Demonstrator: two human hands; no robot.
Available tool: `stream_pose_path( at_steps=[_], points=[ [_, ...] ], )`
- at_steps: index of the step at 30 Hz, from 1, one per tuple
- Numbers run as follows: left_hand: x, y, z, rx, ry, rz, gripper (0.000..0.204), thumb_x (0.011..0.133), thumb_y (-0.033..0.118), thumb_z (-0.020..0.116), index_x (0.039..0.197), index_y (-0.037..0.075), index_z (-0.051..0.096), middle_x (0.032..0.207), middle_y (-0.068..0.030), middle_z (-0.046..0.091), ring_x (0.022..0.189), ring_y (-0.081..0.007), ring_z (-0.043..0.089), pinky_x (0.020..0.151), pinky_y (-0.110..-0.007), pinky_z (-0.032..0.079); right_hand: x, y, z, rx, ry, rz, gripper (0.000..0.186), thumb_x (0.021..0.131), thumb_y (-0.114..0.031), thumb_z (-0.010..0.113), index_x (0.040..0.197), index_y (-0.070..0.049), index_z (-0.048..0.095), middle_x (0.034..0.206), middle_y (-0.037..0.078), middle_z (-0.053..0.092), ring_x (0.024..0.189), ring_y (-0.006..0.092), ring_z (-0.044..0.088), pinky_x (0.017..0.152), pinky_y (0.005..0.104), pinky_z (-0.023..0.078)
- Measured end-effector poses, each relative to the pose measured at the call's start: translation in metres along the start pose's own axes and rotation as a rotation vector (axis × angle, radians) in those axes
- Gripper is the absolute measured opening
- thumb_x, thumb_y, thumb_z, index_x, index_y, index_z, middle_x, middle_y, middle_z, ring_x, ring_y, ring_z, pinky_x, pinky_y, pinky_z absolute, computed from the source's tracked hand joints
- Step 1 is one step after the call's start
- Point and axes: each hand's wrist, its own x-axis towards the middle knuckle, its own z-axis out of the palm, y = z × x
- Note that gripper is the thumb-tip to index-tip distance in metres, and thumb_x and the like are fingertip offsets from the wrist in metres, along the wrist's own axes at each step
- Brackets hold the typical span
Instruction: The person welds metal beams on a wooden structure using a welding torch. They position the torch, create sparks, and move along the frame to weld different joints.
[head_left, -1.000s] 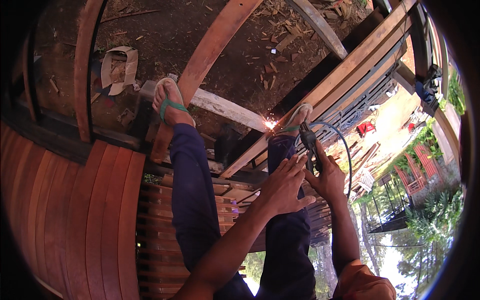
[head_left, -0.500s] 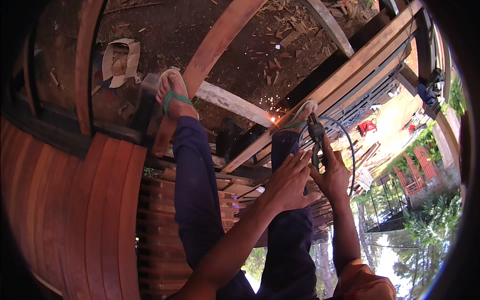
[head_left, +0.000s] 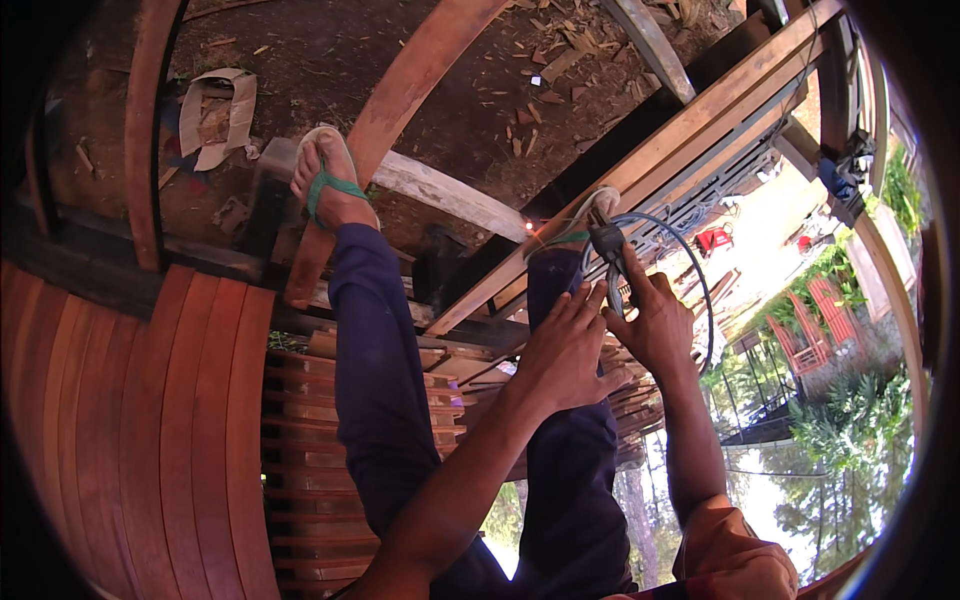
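Note:
My right hand (head_left: 658, 325) grips a dark welding electrode holder (head_left: 606, 240) above my right foot. From its jaw a thin rod reaches left to a small orange glow (head_left: 529, 226), where a pale beam (head_left: 450, 195) meets a long wooden beam (head_left: 690, 130). My left hand (head_left: 570, 350) lies over my right leg just below the holder, its fingers stretched out and holding nothing. A blue cable (head_left: 690, 260) loops around the right side of my right hand. Both of my feet, in green-strapped sandals (head_left: 334, 186), rest on the framework.
Reddish wooden planks (head_left: 150, 430) cover the lower left, beside a slatted wooden stack (head_left: 320, 480). Curved wooden beams (head_left: 420, 75) cross above soil strewn with wood chips. Torn cardboard (head_left: 222, 118) lies at the upper left. Gaps between the beams drop to ground below.
The spray of sparks at the joint has died down to a small glow. The whole view has shifted slightly. My hands keep nearly the same pose.

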Motion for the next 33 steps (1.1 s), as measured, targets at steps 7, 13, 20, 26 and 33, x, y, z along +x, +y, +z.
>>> stream_pose_path(
  at_steps=[7, 13, 20, 26, 33],
  points=[
    [0.0, -0.002, -0.005, 0.014, -0.009, -0.029, 0.096, 0.089, 0.057, 0.077, 0.144, -0.018, 0.052, 0.168, -0.0311, 0.033, 0.16, -0.0416, 0.029, 0.131, -0.05, 0.025, 0.009, -0.009, -0.004, -0.036, -0.054, -0.008, 0.096, 0.08, -0.037, 0.083, 0.165, -0.027, 0.041, 0.105, 0.022, 0.066, 0.084, 0.0418, 0.075, 0.071, 0.0523, 0.061],
    [0.001, -0.005, -0.004, 0.028, 0.011, -0.046, 0.099, 0.089, 0.058, 0.077, 0.145, -0.018, 0.05, 0.168, -0.0315, 0.033, 0.16, -0.0416, 0.029, 0.131, -0.05, 0.026, 0.016, -0.014, -0.006, -0.069, -0.068, -0.026, 0.098, 0.079, -0.036, 0.084, 0.166, -0.028, 0.04, 0.104, 0.023, 0.066, 0.084, 0.0422, 0.075, 0.072, 0.0524, 0.061],
    [0.001, -0.002, -0.011, 0.038, -0.029, -0.07, 0.1, 0.089, 0.06, 0.075, 0.146, -0.018, 0.049, 0.168, -0.0315, 0.032, 0.16, -0.0416, 0.029, 0.131, -0.051, 0.025, 0.017, -0.016, -0.007, -0.079, -0.08, -0.027, 0.099, 0.078, -0.037, 0.084, 0.166, -0.03, 0.04, 0.102, 0.023, 0.066, 0.085, 0.0421, 0.075, 0.073, 0.0526, 0.061],
    [0.001, -0.004, -0.011, 0.033, -0.043, -0.083, 0.1, 0.09, 0.061, 0.074, 0.146, -0.018, 0.049, 0.169, -0.031, 0.031, 0.16, -0.041, 0.028, 0.132, -0.05, 0.025, 0.02, -0.018, -0.005, -0.09, -0.086, -0.039, 0.099, 0.077, -0.037, 0.085, 0.165, -0.03, 0.04, 0.101, 0.023, 0.066, 0.086, 0.0424, 0.075, 0.074, 0.0527, 0.061],
    [0.001, -0.005, -0.004, 0.051, -0.039, -0.063, 0.097, 0.092, 0.062, 0.07, 0.142, -0.019, 0.053, 0.169, -0.032, 0.032, 0.16, -0.0408, 0.028, 0.131, -0.049, 0.026, 0.02, -0.018, -0.008, -0.127, -0.095, -0.053, 0.099, 0.077, -0.037, 0.087, 0.164, -0.029, 0.041, 0.106, 0.023, 0.066, 0.087, 0.0412, 0.075, 0.072, 0.0512, 0.061]
  ],
)
